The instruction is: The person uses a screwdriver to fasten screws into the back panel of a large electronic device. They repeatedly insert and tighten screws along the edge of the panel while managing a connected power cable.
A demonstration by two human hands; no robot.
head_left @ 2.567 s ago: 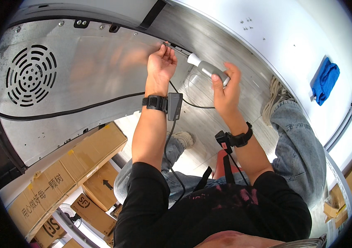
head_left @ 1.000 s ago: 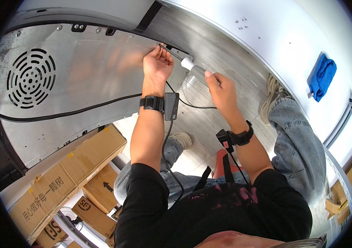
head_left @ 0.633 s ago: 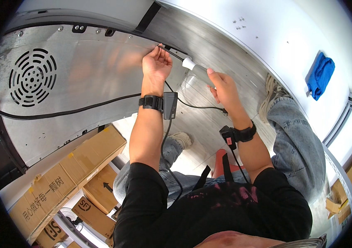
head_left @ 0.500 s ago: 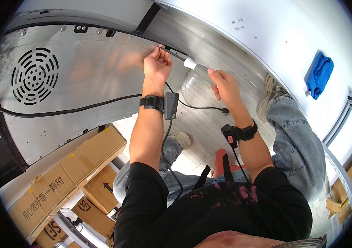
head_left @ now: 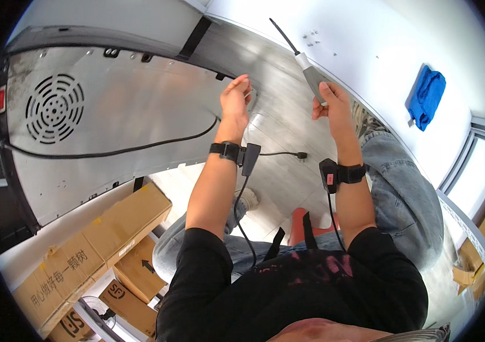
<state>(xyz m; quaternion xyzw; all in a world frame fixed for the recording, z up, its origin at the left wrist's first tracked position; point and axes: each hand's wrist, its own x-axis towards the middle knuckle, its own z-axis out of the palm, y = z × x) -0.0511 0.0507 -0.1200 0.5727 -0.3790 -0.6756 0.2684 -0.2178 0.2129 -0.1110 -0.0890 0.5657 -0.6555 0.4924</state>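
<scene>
My right hand (head_left: pixel 333 107) grips a screwdriver (head_left: pixel 313 77) by its grey handle. Its dark shaft points up and left, with the tip over the white tabletop (head_left: pixel 362 74). My left hand (head_left: pixel 235 101) is at the right end of a bare metal panel (head_left: pixel 140 102), its fingers drawn together. Whatever they may hold is too small or hidden to make out. The panel belongs to a large cabinet-like machine and has a round slotted vent (head_left: pixel 54 111). A black power cable (head_left: pixel 111 154) runs across it and passes behind my left arm.
Several small screws (head_left: pixel 311 38) lie on the tabletop, with a folded blue cloth (head_left: pixel 426 98) farther right. Cardboard boxes (head_left: pixel 94 245) are stacked at the lower left. The cable's plug (head_left: pixel 302 155) hangs between my forearms. A red stool (head_left: pixel 298 225) is beneath me.
The screwdriver has come away from the panel's upper edge and swung upward over the tabletop in my right hand. My left hand has moved right and slightly down, off that edge.
</scene>
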